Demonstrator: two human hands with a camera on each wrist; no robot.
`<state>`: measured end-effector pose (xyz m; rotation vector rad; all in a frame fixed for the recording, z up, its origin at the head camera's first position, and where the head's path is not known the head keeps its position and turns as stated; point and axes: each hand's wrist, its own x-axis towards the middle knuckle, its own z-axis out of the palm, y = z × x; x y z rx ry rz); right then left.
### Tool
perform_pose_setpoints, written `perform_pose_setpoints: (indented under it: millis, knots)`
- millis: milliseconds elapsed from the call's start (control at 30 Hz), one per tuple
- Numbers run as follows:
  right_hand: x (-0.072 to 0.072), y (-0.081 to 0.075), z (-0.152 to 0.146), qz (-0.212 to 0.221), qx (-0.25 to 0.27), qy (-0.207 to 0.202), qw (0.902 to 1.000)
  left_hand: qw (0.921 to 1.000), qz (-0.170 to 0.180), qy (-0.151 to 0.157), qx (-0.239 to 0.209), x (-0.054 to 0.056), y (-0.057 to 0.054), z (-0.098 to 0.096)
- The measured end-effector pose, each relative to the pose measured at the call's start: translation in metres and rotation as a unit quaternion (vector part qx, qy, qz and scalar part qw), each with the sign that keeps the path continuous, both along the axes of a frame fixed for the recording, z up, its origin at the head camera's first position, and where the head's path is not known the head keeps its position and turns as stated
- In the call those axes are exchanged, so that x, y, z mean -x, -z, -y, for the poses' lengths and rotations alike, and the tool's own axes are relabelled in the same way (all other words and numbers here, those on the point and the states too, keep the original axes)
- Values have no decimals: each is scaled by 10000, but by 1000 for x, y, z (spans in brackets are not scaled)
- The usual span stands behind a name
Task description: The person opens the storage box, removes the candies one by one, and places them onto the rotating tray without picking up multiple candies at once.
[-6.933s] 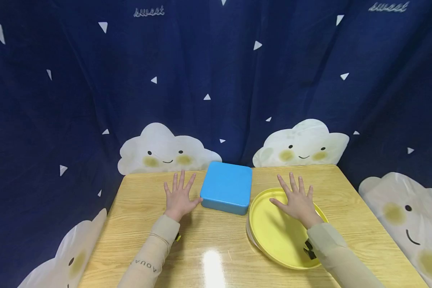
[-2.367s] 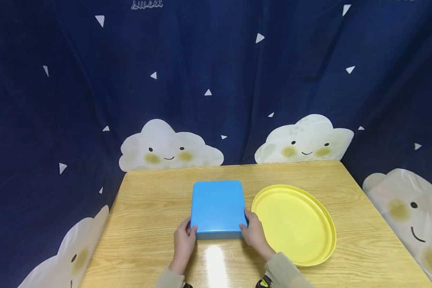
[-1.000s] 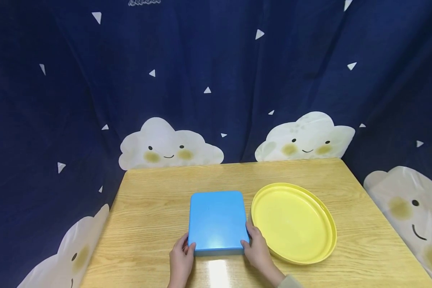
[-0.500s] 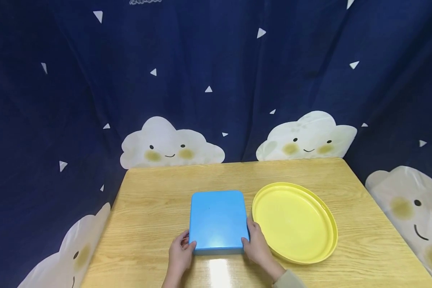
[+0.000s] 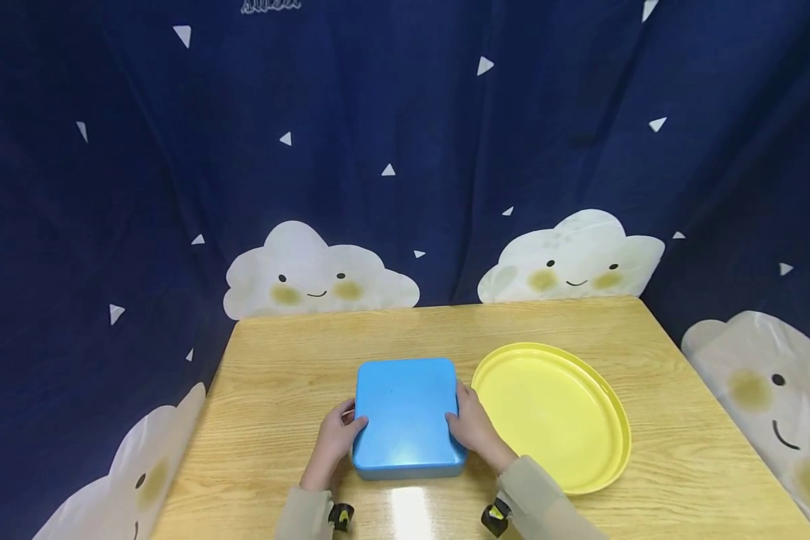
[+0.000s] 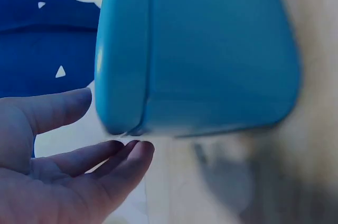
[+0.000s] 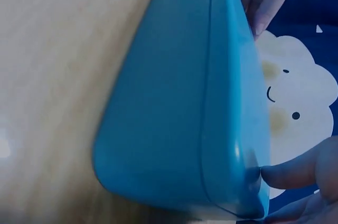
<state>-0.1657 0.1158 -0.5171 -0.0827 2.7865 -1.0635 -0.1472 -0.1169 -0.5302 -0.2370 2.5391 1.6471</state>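
Blue, near-square (hence without long axis): pinched by the left hand (image 5: pixel 336 436), with thumb atop, on the nine o'clock side of the box (image 5: pixel 405 409); likewise by the right hand (image 5: pixel 475 426) at three, about equally near; just beside the yellow round lid (image 5: pixel 550 420).

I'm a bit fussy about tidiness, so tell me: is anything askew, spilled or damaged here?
Nothing much stands out. The blue box looks undamaged between the left hand and right hand; I see no spill on the table. The bright patch near the front looks like reflected light.
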Motion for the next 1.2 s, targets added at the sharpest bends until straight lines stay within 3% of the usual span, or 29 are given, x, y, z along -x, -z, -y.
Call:
perform_pose_setpoints:
  millis: [200, 400, 700, 967, 1200]
  knots:
    - [23, 2, 0, 50, -161, -61, 9998, 9996, 215, 34, 154, 28, -4, 3]
    - [37, 2, 4, 279, 191, 100, 9994, 9986, 431, -160, 247, 43, -1, 2]
    - [44, -1, 2, 834, 445, 521, 9942, 9975, 424, -573, 27, 46, 0, -6]
    - [45, 0, -2, 922, 431, 563, 9932, 9961, 382, -734, -318, 40, -4, -10]
    - [44, -2, -6, 819, 547, 387, 9944, 9929, 425, -888, -673, 42, 0, -10]
